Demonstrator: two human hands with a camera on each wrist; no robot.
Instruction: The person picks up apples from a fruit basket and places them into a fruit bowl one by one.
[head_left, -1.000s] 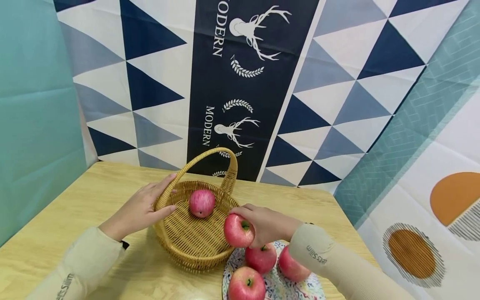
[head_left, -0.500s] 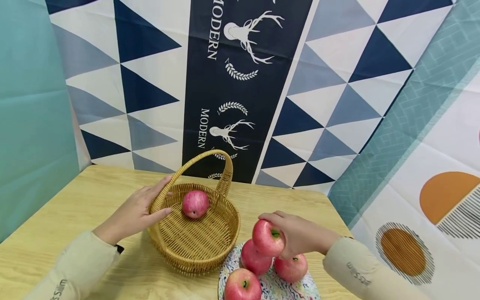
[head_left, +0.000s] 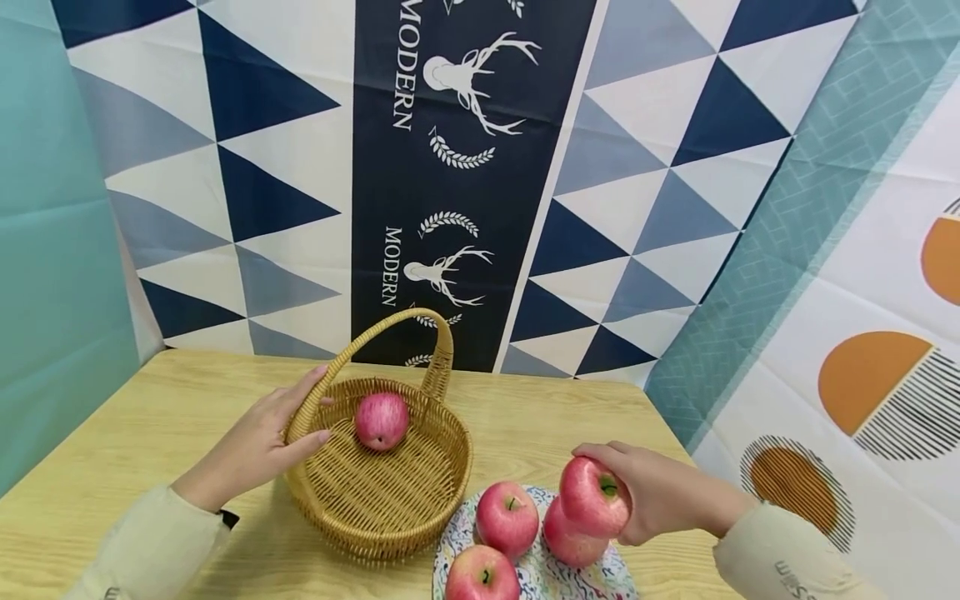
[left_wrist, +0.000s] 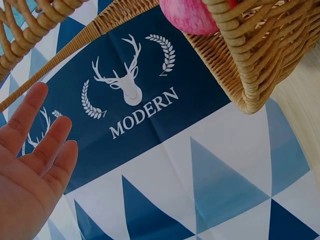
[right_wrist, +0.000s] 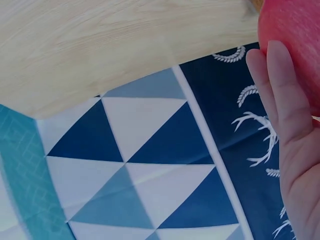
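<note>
In the head view, a wicker basket (head_left: 386,542) with an arched handle stands left of centre, one apple (head_left: 382,421) inside it. My left hand (head_left: 251,446) is at the left base of the handle, thumb and fingers spread around it. The left wrist view shows that hand's fingers (left_wrist: 57,160) extended and relaxed. My right hand (head_left: 663,492) grips a red apple (head_left: 592,497), stem facing me, above the right side of a patterned plate (head_left: 543,581). Below it is a plate apple (head_left: 567,543), partly hidden. Two more plate apples (head_left: 507,518) show fully or in part.
The plate stands close against the basket's right side on a light wooden table (head_left: 225,400). A patterned cloth backdrop (head_left: 300,208) rises behind the table. Teal cloth (head_left: 67,275) hangs at the left, and another printed cloth (head_left: 885,467) at the right.
My right hand has moved right with the apple, from beside the basket's rim to over the plate's right side. The left hand stays at the handle. The head view has shifted slightly.
</note>
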